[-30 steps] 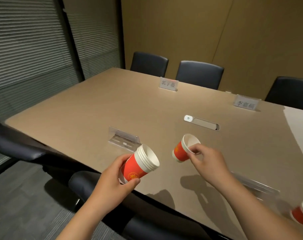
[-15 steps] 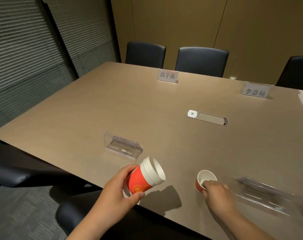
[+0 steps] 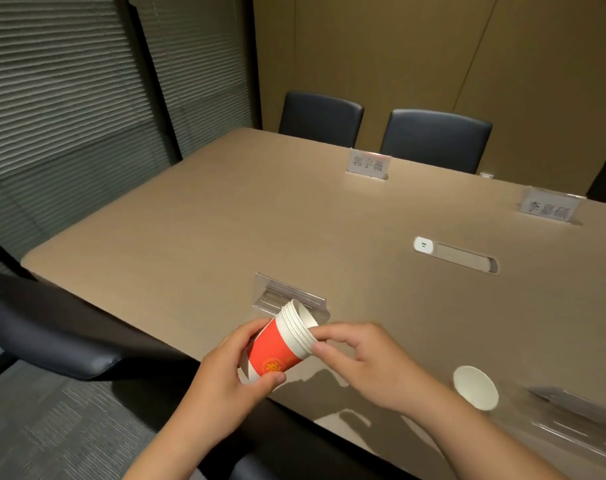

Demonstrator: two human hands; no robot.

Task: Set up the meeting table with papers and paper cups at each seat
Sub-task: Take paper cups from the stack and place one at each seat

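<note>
My left hand grips a stack of red-and-white paper cups, tilted with the open rims pointing up and right, over the near edge of the tan meeting table. The thumb and fingers of my right hand pinch the white rims at the top of that stack. A single paper cup stands upright on the table to the right, apart from both hands. No papers show in this view.
A clear name-card holder lies just behind the stack, another at the near right. Two name cards stand on the far side. A cable port sits mid-table. Black chairs ring the table.
My right hand let go of the single cup, which now stands on the table, and moved left to pinch the rims of the stack in my left hand.
</note>
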